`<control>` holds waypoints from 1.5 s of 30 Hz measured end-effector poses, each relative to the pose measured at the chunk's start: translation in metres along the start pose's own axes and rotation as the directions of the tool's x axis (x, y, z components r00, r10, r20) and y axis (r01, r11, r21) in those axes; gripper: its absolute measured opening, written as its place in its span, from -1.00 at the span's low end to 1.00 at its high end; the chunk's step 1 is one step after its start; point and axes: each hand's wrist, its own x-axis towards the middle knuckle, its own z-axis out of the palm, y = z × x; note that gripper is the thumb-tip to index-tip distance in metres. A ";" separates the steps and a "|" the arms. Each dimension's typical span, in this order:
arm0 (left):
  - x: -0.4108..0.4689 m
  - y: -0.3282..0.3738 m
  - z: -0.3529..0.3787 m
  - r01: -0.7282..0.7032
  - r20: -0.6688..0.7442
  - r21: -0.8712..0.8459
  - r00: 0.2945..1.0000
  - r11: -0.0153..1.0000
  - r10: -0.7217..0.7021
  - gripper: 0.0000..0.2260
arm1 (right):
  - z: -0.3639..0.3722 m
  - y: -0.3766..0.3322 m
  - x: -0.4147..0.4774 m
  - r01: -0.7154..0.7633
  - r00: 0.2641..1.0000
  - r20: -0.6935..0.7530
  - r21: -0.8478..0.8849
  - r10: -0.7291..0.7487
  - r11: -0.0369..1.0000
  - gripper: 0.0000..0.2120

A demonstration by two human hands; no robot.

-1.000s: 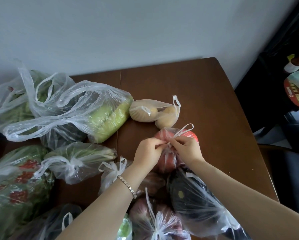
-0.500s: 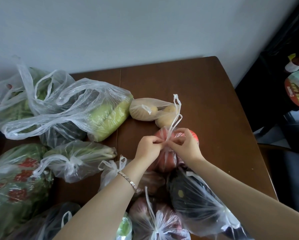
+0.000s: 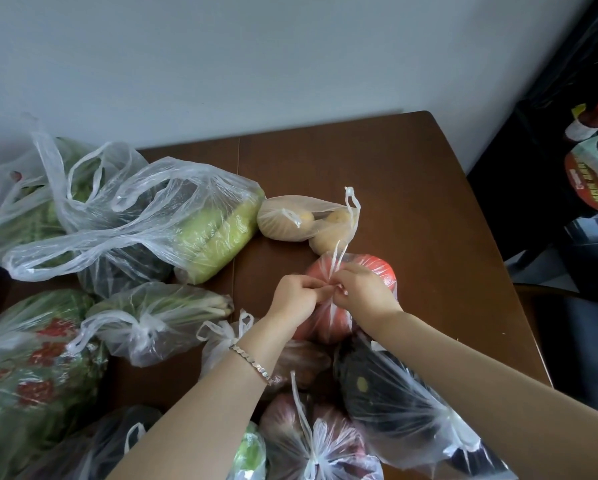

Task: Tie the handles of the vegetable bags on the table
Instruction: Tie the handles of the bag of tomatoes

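Head: hands (image 3: 295, 296) (image 3: 364, 289) pinch handles (image 3: 337, 259); package label (image 3: 590, 183) illegible.

The person's left forearm (image 3: 200, 410) and right forearm (image 3: 481, 375) show bare from the lower edge of the frame up to the left hand (image 3: 295, 296) and the right hand (image 3: 365, 289) near the centre. The one thing worn is a bracelet (image 3: 252, 363) round the left wrist, a little below and left of the centre of the frame. It is a narrow, silver-coloured chain of small flat links, and several of them catch the light.
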 end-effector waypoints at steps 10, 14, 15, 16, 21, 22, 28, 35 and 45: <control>-0.003 -0.009 0.003 -0.226 -0.072 0.189 0.967 0.956 0.243 -0.86 | 0.005 0.004 -0.013 -0.032 0.975 -0.194 0.350 0.106 0.936 -0.91; -0.003 -0.011 0.004 -0.315 -0.096 0.280 0.931 0.907 0.353 -0.88 | 0.002 0.005 -0.012 -0.161 0.965 -0.081 0.574 0.251 0.803 -0.87; -0.003 -0.011 0.003 -0.344 -0.090 0.305 0.918 0.888 0.386 -0.89 | -0.001 0.006 -0.010 -0.197 0.964 -0.018 0.624 0.266 0.756 -0.85; -0.003 -0.011 0.003 -0.364 -0.084 0.321 0.908 0.874 0.410 -0.89 | -0.005 0.008 -0.007 -0.236 0.963 0.053 0.644 0.265 0.728 -0.83; -0.004 -0.012 0.006 -0.357 -0.060 0.238 0.923 0.903 0.381 -0.83 | -0.020 0.015 0.001 -0.115 0.980 0.197 0.404 0.036 0.908 -0.81; -0.005 -0.012 0.007 -0.339 -0.055 0.213 0.932 0.916 0.358 -0.84 | -0.016 0.016 0.001 -0.066 0.987 0.158 0.344 0.012 0.937 -0.78; -0.004 -0.006 0.003 -0.182 -0.033 0.127 0.982 0.975 0.187 -0.82 | 0.005 0.023 -0.005 0.312 0.940 -0.139 -0.021 -0.312 0.950 -0.88; -0.004 -0.003 0.002 -0.142 -0.064 0.202 0.985 0.969 0.158 -0.86 | 0.008 0.025 -0.006 0.286 0.924 -0.111 -0.432 -0.365 0.855 -0.72; -0.001 0.000 0.003 -0.232 -0.138 0.505 0.929 0.831 0.343 -0.88 | 0.001 0.030 -0.023 0.297 0.954 -0.046 0.003 -0.297 0.955 -0.81</control>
